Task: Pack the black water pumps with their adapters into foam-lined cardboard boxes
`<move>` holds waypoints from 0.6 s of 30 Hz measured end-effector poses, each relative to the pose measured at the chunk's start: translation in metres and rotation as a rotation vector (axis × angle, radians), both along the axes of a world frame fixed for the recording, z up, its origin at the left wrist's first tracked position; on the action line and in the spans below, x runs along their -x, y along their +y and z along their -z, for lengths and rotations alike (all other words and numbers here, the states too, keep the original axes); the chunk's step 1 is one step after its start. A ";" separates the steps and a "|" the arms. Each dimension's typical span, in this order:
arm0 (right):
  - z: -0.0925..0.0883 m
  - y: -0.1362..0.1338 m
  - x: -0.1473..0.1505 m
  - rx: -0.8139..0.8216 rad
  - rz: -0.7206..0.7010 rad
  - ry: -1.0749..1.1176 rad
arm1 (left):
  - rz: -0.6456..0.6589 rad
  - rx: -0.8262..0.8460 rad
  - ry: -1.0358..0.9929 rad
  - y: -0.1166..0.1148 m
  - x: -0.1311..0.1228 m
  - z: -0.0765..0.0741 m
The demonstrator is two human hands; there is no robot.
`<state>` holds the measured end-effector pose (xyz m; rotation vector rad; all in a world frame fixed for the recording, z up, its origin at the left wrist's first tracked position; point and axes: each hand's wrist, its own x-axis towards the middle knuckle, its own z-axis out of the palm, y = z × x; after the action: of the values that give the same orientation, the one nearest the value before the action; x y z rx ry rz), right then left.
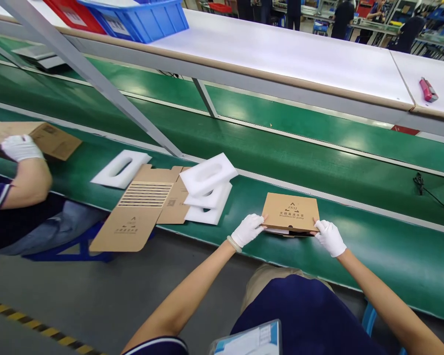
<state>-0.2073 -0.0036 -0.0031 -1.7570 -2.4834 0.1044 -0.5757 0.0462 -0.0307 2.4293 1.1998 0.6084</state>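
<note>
A brown cardboard box (291, 209), printed with "Brushless DC pump", sits on the green belt in front of me. Its lid is nearly down, and a dark gap shows along the front edge. My left hand (247, 230), in a white glove, grips the box's left front corner. At the right front corner, my gloved right hand (330, 237) pinches the lid's edge. What lies inside is mostly hidden; a white strip shows in the gap. To the left lie several white foam inserts (207, 173) with oval holes, partly over an unfolded flat carton (144, 217).
Another foam insert (120, 168) lies farther left. Beside it, a co-worker's gloved hand (21, 148) touches a cardboard box (55, 140). A slanted metal post (107, 88) rises from the belt's far edge. A blue bin (144, 22) and a pink object (428, 90) rest on the white shelf.
</note>
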 end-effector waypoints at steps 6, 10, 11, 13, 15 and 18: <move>0.002 0.000 -0.010 -0.137 -0.112 -0.076 | -0.025 -0.081 0.128 -0.012 -0.005 0.023; 0.008 0.006 -0.013 -0.161 -0.279 -0.050 | -0.058 -0.103 0.146 -0.018 -0.007 0.028; 0.010 0.008 -0.014 -0.156 -0.319 -0.055 | -0.073 -0.114 0.154 -0.020 -0.008 0.028; 0.014 0.009 -0.015 -0.146 -0.385 -0.064 | -0.129 -0.144 0.163 -0.024 -0.008 0.029; 0.017 0.011 -0.017 -0.129 -0.433 -0.063 | -0.151 -0.174 0.149 -0.027 -0.007 0.031; 0.021 0.015 -0.021 -0.105 -0.507 -0.043 | -0.070 -0.196 0.120 -0.029 -0.010 0.036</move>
<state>-0.1865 0.0113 -0.0240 -1.0682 -2.8449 -0.0287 -0.5660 0.0171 -0.0663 2.6280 1.3350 0.6351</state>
